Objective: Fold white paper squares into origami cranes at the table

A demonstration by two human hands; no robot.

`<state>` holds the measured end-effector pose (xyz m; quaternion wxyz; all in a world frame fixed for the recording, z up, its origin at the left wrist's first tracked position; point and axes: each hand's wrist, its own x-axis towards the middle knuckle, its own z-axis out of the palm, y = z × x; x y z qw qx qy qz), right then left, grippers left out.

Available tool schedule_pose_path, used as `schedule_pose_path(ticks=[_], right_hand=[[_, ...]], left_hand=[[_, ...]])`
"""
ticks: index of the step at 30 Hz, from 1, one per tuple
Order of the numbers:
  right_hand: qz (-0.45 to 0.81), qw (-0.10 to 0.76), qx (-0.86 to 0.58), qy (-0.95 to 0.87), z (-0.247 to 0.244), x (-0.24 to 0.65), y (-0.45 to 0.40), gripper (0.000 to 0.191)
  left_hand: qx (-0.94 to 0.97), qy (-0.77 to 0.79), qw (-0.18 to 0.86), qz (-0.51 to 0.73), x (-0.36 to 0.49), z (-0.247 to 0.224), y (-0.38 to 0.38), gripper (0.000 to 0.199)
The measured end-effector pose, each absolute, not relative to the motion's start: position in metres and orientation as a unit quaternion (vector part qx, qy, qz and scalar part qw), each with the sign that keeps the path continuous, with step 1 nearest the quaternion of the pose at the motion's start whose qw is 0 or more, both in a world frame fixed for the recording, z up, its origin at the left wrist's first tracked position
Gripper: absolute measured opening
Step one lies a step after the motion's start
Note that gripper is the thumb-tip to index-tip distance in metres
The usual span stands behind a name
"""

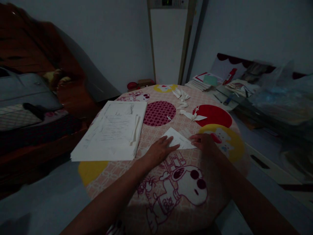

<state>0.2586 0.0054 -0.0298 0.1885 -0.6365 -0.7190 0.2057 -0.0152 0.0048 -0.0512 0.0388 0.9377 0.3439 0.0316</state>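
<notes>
A white sheet of paper folded into a triangle (180,139) lies on the patterned tablecloth in front of me. My left hand (162,148) rests flat on its left part, fingers spread. At the triangle's right corner, my right hand (201,141) has its fingers pinched together on the paper's edge. Beyond the triangle sits a folded paper crane (193,116) with its wings out. Farther back are more folded paper pieces (181,94), one behind another.
A thick stack of printed paper (110,130) lies on the table's left side. Past the table's right edge, a glass-topped stand (230,94) bears papers and a plastic bag (281,98). A wooden seat with bags (26,91) stands at the left.
</notes>
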Motion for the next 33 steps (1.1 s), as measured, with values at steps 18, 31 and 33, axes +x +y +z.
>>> schedule_pose_path(ticks=[18, 31, 33], right_hand=[[0.276, 0.146, -0.645, -0.697, -0.017, 0.197, 0.004, 0.009], [0.210, 0.114, -0.695, -0.678, -0.020, 0.262, -0.005, 0.010], [0.169, 0.101, -0.721, -0.664, -0.014, 0.267, -0.008, 0.012]], left_hand=[[0.938, 0.337, 0.051, 0.066, -0.014, -0.053, 0.005, 0.051], [0.938, 0.333, 0.060, 0.076, -0.014, -0.055, 0.005, 0.057], [0.937, 0.335, 0.063, 0.081, -0.014, -0.054, 0.005, 0.055]])
